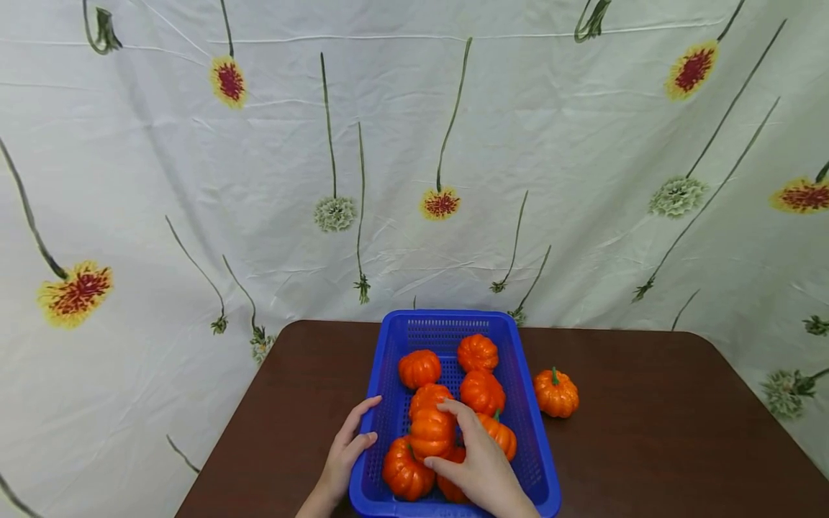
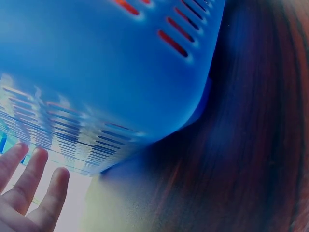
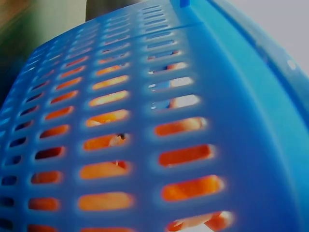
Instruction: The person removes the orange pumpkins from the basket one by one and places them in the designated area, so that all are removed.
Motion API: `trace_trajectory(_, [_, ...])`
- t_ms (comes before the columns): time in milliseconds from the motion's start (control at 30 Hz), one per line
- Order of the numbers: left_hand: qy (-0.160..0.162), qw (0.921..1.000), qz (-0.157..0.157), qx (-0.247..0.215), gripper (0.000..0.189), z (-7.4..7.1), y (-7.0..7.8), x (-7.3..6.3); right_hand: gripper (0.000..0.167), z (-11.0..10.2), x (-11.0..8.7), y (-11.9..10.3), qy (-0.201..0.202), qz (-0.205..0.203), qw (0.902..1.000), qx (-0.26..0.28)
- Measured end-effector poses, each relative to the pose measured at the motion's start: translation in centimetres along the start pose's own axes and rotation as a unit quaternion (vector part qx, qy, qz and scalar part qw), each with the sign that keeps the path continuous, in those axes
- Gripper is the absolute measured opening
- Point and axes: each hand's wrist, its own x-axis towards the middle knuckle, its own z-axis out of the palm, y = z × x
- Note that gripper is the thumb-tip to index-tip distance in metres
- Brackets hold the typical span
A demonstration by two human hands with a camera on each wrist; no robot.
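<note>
A blue plastic basket [image 1: 545, 460] with slotted walls holds several small orange pumpkins. My right hand [image 1: 482, 460] reaches in over its near right part and holds an orange pumpkin [image 1: 432, 434], thumb at the near side and fingers at the far side. This pumpkin overlaps others beneath it in the head view. At the left rim is my left hand [image 1: 343, 453], its fingertips and thumb right at the edge. In the left wrist view its fingers [image 2: 50, 195] extend beside the slotted wall. The right wrist view looks through the basket wall [image 3: 241, 159] at orange shapes; the hand is hidden there.
One orange pumpkin [image 1: 555, 393] with a green stem lies on the dark brown table [image 1: 648, 432], just right of the basket. Inside, more pumpkins sit toward the far end, including one at the far right [image 1: 478, 353]. A flower-printed white cloth [image 1: 401, 158] hangs behind the table.
</note>
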Motion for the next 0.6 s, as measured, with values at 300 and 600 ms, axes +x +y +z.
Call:
trace_trajectory(300, [0.000, 0.9999, 0.012, 0.002, 0.049, 0.0, 0.0, 0.1, 0.075, -1.5, -0.3, -0.2, 0.021, 0.028, 0.9983, 0.046])
trace_trajectory(600, [0.000, 0.9999, 0.010, 0.002, 0.049, 0.0, 0.0, 0.0, 0.071, -4.3, -0.8, -0.6, 0.059, 0.036, 0.9926, 0.100])
